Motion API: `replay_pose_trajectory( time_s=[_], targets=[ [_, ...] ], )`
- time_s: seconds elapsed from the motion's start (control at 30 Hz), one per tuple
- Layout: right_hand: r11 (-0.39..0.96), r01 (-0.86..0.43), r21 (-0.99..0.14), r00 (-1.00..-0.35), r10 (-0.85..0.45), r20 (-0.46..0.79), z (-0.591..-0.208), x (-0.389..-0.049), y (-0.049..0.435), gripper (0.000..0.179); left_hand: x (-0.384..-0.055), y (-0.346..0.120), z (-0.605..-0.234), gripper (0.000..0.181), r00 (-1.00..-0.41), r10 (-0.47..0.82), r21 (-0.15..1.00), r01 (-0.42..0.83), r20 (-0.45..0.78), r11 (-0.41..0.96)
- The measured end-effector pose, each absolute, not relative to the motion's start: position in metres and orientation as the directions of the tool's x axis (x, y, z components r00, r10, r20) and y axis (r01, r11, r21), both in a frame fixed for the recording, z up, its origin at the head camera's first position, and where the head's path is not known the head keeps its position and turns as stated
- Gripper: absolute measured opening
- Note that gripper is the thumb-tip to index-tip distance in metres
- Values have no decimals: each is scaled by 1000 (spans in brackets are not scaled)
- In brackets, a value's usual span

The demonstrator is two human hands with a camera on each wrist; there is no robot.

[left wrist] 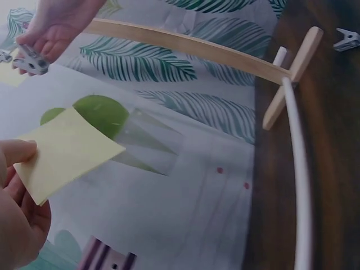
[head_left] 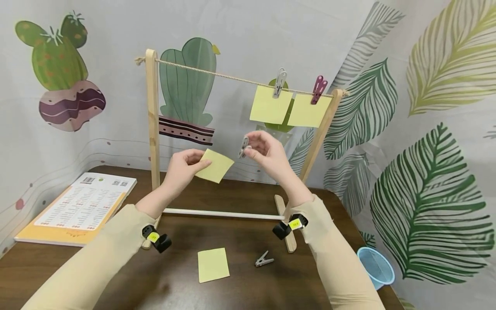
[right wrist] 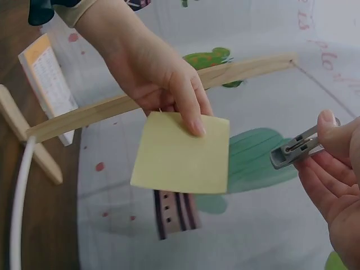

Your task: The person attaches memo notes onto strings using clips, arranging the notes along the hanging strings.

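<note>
nearest, a yellow note (head_left: 213,265) lies flat on the brown surface (head_left: 240,237), with a loose grey clip (head_left: 262,260) just to its right and a blue basket (head_left: 377,269) well apart at the right edge. beyond them, above the surface, the left hand (head_left: 186,168) pinches a held note (head_left: 216,167) near one edge, its thumb on the front face and the other fingers behind. the right hand (head_left: 269,153) pinches a held clip (head_left: 244,147) between thumb and fingers, near the note but apart from it. the note looks very light and bendable, easily creased, so an edge or corner grip seems best, leaving most of the sheet bare; whether it is one sheet or several i cannot tell. the clip looks small, light and stiff, probably springy, and is best taken by its handle ends so that a squeeze spreads the jaws. about the hands stands a wooden frame (head_left: 152,120) with a white bar (head_left: 224,213) low across it; a booklet (head_left: 83,206) lies to the left. higher up runs a rope (head_left: 193,67), where a pale clip (head_left: 279,84) and a magenta clip (head_left: 319,90) hold two hanging notes (head_left: 269,105) side by side. behind everything is a printed backdrop (head_left: 252,26).
</note>
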State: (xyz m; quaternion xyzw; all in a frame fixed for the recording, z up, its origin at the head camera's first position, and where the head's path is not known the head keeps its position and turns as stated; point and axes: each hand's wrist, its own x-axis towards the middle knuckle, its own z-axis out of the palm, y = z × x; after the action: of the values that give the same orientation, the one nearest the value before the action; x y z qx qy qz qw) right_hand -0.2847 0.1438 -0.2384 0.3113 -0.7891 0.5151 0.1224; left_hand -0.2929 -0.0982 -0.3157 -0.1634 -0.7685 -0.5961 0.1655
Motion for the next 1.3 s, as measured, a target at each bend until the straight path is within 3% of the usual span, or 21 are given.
replay_pose_trajectory(
  time_s=[0.33,0.67,0.83,1.07,1.3],
  targets=[
    [204,-690,-695,-716,-331,614,-188,-289,126,32,-304,-87,-263,33,-864,16,862,504,504,51],
    [168,-744,-646,-667,-231,708,-138,-291,116,27,-310,-78,-223,27,-848,-31,848,530,529,-24],
    [149,-746,-649,-666,-164,728,-120,-291,110,22,-314,-76,-213,30,-842,-54,838,539,537,-82],
    [111,-701,-704,-713,-79,697,-104,-296,104,14,-318,-73,-205,31,-846,-86,833,534,527,-143],
    [99,-709,-698,-703,-21,711,-95,-303,101,13,-327,-67,-198,29,-851,-141,833,524,505,-180]
  ],
)
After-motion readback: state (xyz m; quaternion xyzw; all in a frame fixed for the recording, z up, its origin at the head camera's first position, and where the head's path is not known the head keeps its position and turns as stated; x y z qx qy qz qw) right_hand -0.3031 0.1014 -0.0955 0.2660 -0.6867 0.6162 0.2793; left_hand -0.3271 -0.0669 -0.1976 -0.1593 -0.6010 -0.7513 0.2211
